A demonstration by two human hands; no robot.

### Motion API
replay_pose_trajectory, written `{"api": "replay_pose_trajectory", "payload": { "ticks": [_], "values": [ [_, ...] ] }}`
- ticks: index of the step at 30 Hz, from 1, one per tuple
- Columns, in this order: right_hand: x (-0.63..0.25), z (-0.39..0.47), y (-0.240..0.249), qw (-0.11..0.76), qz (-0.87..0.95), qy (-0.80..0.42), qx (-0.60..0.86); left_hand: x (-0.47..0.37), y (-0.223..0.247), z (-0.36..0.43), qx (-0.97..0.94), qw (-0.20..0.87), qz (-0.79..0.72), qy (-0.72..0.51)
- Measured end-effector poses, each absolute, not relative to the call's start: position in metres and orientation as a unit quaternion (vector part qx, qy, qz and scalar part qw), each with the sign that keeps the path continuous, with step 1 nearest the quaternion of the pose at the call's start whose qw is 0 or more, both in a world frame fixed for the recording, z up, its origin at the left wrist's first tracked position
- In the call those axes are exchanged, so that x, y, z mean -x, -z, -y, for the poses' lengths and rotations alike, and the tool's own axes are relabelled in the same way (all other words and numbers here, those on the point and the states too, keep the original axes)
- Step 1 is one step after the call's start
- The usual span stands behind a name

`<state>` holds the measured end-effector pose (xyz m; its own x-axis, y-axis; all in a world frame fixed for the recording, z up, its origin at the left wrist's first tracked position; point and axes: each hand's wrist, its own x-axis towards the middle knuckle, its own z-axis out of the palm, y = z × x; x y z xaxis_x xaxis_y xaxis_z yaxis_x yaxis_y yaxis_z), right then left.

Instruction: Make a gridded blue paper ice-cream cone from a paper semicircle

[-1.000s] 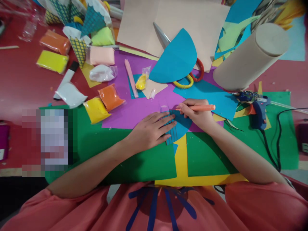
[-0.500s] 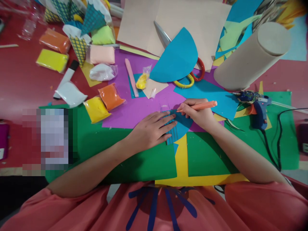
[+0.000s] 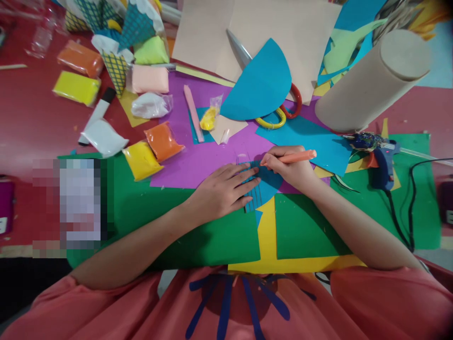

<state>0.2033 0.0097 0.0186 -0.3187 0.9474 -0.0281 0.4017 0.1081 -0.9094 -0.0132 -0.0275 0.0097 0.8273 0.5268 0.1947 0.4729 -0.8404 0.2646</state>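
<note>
My left hand (image 3: 224, 191) lies flat with its fingers spread across a blue paper piece (image 3: 271, 182) that bears several dark lines. Part of that paper is hidden under the fingers. Pinched in my right hand (image 3: 288, 165) is an orange marker (image 3: 299, 156), its tip down at the paper just right of my left fingertips. Beneath them lie a purple sheet (image 3: 187, 170) and a green sheet (image 3: 170, 236). Beyond my hands, a blue half-round paper (image 3: 262, 85) rests over scissors with a red and a yellow handle loop (image 3: 271, 122).
Several clay packets, one orange (image 3: 163, 141), lie at the left near patterned paper cones (image 3: 115, 66). A pink marker (image 3: 194, 113) is on the purple sheet. To the right stand a rolled paper tube (image 3: 368, 85) and a blue glue gun (image 3: 384, 163) with its black cord (image 3: 410, 208).
The orange marker's back end has shifted slightly left and down, with its tip staying about the same place. My left hand stays where it was on the blue paper.
</note>
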Motion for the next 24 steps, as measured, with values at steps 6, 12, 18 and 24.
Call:
{"api": "replay_pose_trajectory", "payload": {
  "ticks": [6, 12, 18, 24],
  "values": [
    [-0.2045, -0.0097, -0.0212, 0.35, 0.597, -0.517, 0.504, 0.0137, -0.0094, 0.0273, -0.95, 0.101, -0.267, -0.129],
    [-0.2065, -0.0031, -0.0169, 0.428, 0.579, -0.469, 0.512, 0.015, -0.0069, 0.0268, -0.943, 0.082, -0.297, -0.129],
    [-0.2052, -0.0027, -0.0165, 0.358, 0.635, -0.444, 0.522, 0.0158, -0.0067, 0.0266, -0.937, 0.103, -0.309, -0.127],
    [-0.2035, -0.0046, -0.0163, 0.349, 0.649, -0.427, 0.524, 0.0152, -0.0085, 0.0264, -0.938, 0.093, -0.307, -0.134]
  ]
}}
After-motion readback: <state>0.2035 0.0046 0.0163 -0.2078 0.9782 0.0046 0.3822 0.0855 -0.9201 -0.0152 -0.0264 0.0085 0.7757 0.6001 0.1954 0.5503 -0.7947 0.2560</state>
